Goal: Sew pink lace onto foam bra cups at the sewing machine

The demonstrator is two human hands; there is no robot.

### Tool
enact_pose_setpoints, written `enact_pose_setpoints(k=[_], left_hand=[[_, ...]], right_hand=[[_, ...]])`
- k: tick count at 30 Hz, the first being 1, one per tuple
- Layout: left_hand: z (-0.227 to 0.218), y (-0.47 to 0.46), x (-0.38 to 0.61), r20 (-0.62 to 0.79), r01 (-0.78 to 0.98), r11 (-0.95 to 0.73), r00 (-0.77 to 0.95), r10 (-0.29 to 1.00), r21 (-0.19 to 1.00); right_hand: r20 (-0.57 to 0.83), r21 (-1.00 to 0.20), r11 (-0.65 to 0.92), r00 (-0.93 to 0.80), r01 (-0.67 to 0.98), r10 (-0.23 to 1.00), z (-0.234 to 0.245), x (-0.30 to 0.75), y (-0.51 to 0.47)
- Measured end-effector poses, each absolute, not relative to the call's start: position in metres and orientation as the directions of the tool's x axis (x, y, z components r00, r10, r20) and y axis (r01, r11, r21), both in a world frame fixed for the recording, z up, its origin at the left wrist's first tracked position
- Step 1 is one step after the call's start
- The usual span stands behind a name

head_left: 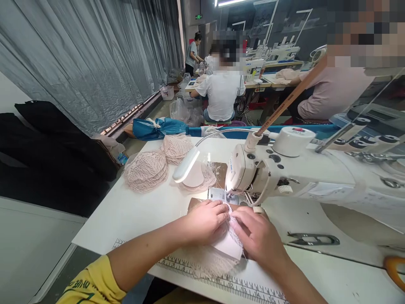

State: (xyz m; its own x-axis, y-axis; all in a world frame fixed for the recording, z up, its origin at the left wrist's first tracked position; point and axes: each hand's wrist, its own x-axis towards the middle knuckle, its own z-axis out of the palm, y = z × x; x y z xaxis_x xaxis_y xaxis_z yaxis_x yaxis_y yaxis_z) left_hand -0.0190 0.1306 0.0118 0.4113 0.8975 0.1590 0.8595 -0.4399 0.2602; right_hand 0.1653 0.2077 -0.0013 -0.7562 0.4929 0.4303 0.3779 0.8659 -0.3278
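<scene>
At the sewing machine (249,169), my left hand (205,221) lies over a beige lace piece (210,264) with a smooth pale panel (226,245) on it. Its fingers are bent together at the lace edge, just in front of the presser foot (228,196). From the other side, my right hand (257,232) grips the same edge between thumb and fingers. The fingertips of both hands nearly meet there. My left palm hides part of the panel, and the lace hangs toward the table's front edge.
Lace stacks (147,171) lie at the back left, near another lace piece with a pale cup shape (193,175). A lamp (186,164) arches over the table. Thread snips (313,239) rest right of my right hand; orange scissor handles (395,270) lie farther right. Several people sit or stand beyond.
</scene>
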Motion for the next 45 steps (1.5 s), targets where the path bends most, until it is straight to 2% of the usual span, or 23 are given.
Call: enact_pose_setpoints(k=[5, 11, 19, 24, 30, 34, 40, 45], left_hand=[[0.016, 0.135, -0.024, 0.101, 0.866, -0.399, 0.388, 0.916, 0.302], [0.012, 0.141, -0.033, 0.049, 0.875, -0.379, 0.383, 0.923, 0.302], [0.01, 0.158, -0.045, 0.031, 0.848, -0.433, 0.445, 0.895, 0.307], [0.018, 0.165, -0.051, -0.023, 0.847, -0.461, 0.483, 0.875, 0.264], [0.021, 0.156, -0.05, 0.105, 0.831, -0.543, 0.533, 0.839, 0.121], [0.015, 0.148, -0.041, 0.162, 0.823, -0.543, 0.521, 0.838, 0.166], [0.008, 0.146, -0.039, 0.19, 0.817, -0.531, 0.498, 0.846, 0.225], [0.005, 0.146, -0.043, 0.228, 0.81, -0.528, 0.481, 0.847, 0.254]], right_hand=[[0.286, -0.22, 0.855, -0.807, 0.469, 0.516, -0.012, 0.163, 0.212], [0.322, -0.098, 0.853, -0.795, 0.512, 0.514, -0.018, 0.162, 0.211], [0.299, -0.076, 0.809, -0.761, 0.583, 0.576, -0.019, 0.154, 0.211], [0.286, -0.109, 0.797, -0.749, 0.594, 0.597, -0.018, 0.153, 0.213], [0.359, -0.248, 0.798, -0.713, 0.549, 0.602, -0.019, 0.163, 0.217], [0.361, -0.259, 0.792, -0.705, 0.553, 0.61, -0.019, 0.168, 0.217], [0.264, -0.299, 0.828, -0.793, 0.474, 0.549, -0.011, 0.164, 0.212], [0.276, -0.291, 0.83, -0.789, 0.476, 0.549, -0.01, 0.161, 0.211]])
